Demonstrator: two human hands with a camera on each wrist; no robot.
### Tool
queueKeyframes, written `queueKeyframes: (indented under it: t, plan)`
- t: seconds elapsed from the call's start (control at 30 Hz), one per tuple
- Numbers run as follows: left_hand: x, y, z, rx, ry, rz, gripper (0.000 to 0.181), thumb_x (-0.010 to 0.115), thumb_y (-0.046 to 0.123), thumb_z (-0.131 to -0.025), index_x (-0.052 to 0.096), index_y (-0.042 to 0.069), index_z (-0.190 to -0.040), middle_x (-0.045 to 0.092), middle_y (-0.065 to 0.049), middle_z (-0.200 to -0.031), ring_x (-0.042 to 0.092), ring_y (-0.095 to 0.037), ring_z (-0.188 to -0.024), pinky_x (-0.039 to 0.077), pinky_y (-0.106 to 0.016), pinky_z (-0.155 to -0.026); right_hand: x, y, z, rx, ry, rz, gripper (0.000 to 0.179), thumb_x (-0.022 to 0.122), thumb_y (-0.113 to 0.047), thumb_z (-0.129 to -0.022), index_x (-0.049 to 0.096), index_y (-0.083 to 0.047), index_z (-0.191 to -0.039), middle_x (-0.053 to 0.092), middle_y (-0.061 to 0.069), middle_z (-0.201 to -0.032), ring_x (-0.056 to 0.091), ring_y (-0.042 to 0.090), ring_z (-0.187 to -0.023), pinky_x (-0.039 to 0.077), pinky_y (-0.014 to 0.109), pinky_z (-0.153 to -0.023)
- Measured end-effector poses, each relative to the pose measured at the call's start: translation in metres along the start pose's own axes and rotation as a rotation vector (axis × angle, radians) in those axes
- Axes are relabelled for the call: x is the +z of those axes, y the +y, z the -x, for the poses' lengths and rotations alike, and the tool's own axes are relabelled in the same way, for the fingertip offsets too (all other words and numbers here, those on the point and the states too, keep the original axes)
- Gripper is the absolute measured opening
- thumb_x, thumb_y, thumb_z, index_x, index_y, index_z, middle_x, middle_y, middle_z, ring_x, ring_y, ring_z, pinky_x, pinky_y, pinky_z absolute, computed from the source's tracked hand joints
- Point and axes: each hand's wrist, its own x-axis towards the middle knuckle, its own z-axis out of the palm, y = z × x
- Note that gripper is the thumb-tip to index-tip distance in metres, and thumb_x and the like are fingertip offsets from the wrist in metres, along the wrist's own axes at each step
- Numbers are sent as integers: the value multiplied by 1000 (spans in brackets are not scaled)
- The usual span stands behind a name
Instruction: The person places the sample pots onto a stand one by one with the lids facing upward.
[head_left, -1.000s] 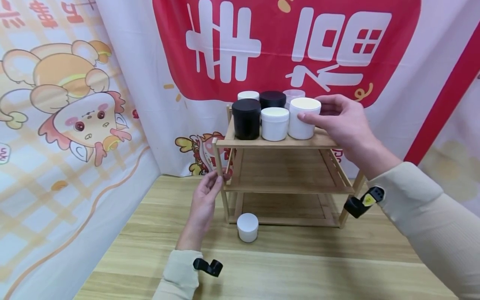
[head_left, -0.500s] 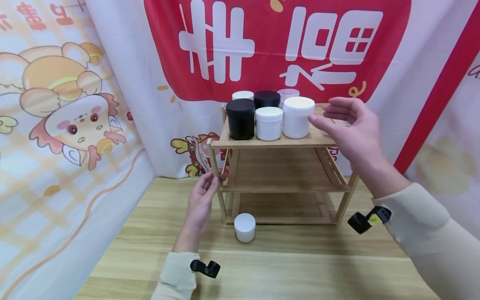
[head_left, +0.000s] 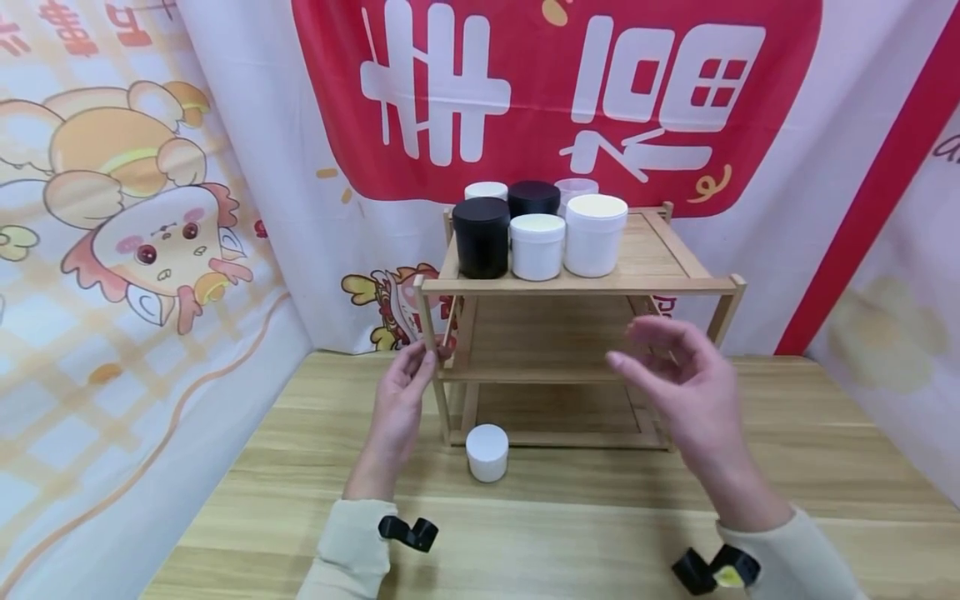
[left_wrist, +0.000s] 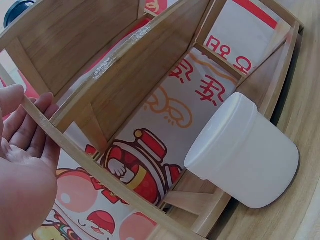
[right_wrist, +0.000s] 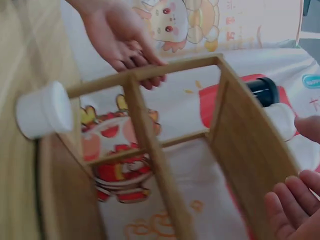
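Note:
A three-tier wooden shelf rack stands on the table. My left hand holds its front left post, thumb in front and fingers behind, as the left wrist view also shows. My right hand hovers before the rack's right side, fingers loosely curved around nothing. On the top tier's left part stand a tall black jar, a short white jar and a taller white jar in front. Behind them are a white jar, a black jar and a translucent jar.
One small white jar stands on the wooden table, before the rack's lower left corner. The middle shelf and bottom shelf hold no jars. Printed cloth hangs behind and to the left.
My right hand has let go of the tall white jar at the front right of the group and moved down in front of the rack. The left hand stays on the post.

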Motion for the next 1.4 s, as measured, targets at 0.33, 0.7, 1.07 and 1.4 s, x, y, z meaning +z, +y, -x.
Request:
queueKeyframes:
  t: [0.33, 0.7, 1.07, 1.4]
  plan:
    - [-3, -5, -1, -15, 8, -3, 37, 57, 19, -112, 56, 11, -148, 63, -13, -150, 61, -14, -136, 31, -44, -132, 47, 47, 34, 25, -198, -44, 59, 94, -15, -82, 68, -11, -135, 72, 9, -136, 71, 10, -114, 59, 23, -102]
    - [-1, -4, -1, 1, -5, 29, 39, 55, 18, -112, 53, 9, -151, 55, -20, -157, 57, -16, -140, 29, -42, -134, 94, 85, 48, -62, -316, 68, 73, 100, -22, -74, 67, -12, -138, 73, 4, -135, 70, 26, -125, 59, 45, -109]
    - [0, -2, -2, 15, -23, 21, 45, 55, 14, -112, 48, 1, -155, 54, -24, -156, 59, -16, -139, 31, -42, -132, 118, 101, 59, 36, -369, 59, 87, 101, -22, -71, 61, -8, -147, 67, 14, -148, 64, 32, -135, 53, 55, -115]
    - [-1, -2, -2, 0, -1, 17, 46, 55, 14, -112, 47, 1, -155, 61, -14, -149, 57, -16, -137, 31, -42, -132, 131, 114, 60, 130, -391, -17, 83, 100, -19, -73, 61, -8, -145, 69, 15, -143, 68, 34, -127, 56, 53, -111]
